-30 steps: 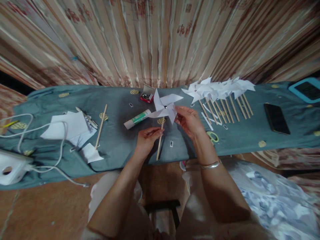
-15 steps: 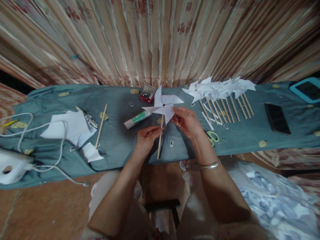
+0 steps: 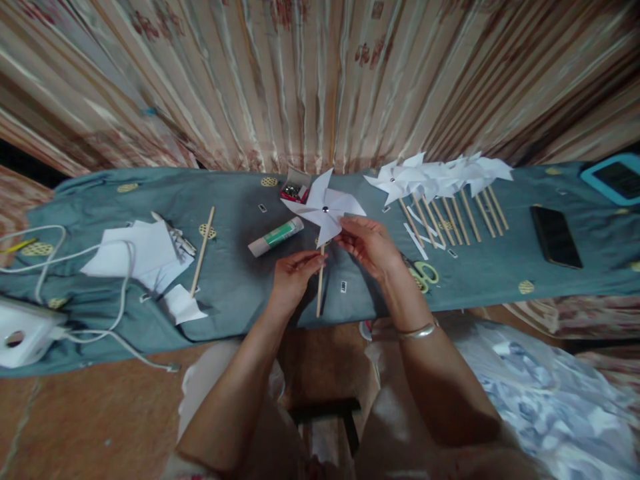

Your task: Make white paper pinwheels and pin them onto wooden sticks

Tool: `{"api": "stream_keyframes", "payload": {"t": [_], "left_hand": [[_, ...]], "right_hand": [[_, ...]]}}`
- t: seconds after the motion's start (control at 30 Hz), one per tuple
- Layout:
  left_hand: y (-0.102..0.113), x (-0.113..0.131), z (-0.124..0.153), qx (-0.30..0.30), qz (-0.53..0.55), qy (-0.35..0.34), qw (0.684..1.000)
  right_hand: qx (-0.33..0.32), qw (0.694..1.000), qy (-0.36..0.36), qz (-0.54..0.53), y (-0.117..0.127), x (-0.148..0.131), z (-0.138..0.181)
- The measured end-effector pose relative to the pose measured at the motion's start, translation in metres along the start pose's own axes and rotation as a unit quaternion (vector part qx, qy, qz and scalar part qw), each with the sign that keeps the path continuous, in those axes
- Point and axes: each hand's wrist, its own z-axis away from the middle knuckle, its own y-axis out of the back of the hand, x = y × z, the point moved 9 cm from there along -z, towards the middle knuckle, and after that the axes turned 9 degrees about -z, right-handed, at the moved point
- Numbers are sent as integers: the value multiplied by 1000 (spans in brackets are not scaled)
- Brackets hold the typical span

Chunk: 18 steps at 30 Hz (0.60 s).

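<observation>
My left hand (image 3: 293, 275) is closed around the wooden stick (image 3: 319, 288) of a white paper pinwheel (image 3: 325, 207), held over the blue-grey cloth (image 3: 235, 267). My right hand (image 3: 367, 245) pinches the lower blade of the pinwheel's wheel, just right of the stick. A silver pin sits at the wheel's centre. A glue stick (image 3: 276, 237) lies on the cloth just left of the pinwheel.
Several finished pinwheels (image 3: 440, 190) lie in a row at the right, with green-handled scissors (image 3: 424, 275) and paper strips near them. A small box of pins (image 3: 295, 189), a loose stick (image 3: 202, 250), white paper sheets (image 3: 140, 257), white cables, a black phone (image 3: 555, 235) and a tablet (image 3: 615, 177) also lie about.
The pinwheel's blades have turned and the wheel has shifted slightly up and away. My right hand's fingers moved left along the lower blade. My left hand stays on the stick.
</observation>
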Motion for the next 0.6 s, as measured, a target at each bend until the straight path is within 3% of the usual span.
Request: {"api": "stream_keyframes", "payload": {"t": [0.6], "left_hand": [[6, 3, 1, 18, -28, 1, 999]], "right_hand": [[-11, 999, -10, 46, 2, 2, 3]]}}
